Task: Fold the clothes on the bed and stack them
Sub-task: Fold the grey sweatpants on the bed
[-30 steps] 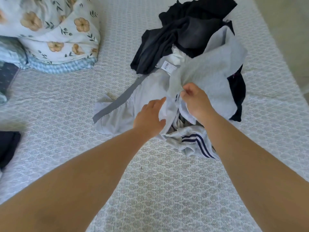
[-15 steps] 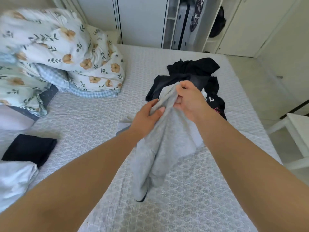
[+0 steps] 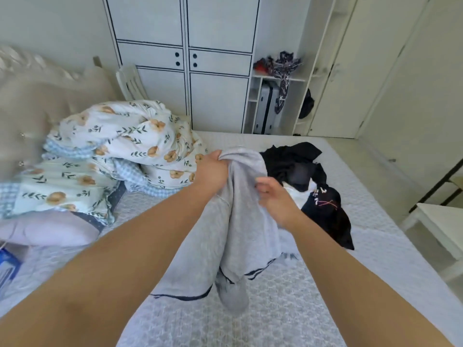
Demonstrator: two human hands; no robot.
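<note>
Head view shows your left hand [image 3: 211, 171] gripping the grey garment [image 3: 240, 221] by its top and your right hand [image 3: 275, 196] pinching its edge, lifted above the bed [image 3: 288, 309], unfolded, with the dark pile [image 3: 313, 186] just right of the garment unsorted.

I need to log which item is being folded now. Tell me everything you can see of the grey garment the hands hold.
The grey garment looks like soft, light grey knit with dark navy trim along its lower edges. It hangs bunched and unfolded, raised above the bed. The left hand grips its top edge; the right hand touches its side, grasp unclear. Its lower end appears to reach the bed. What kind of garment it is cannot be told.
</note>
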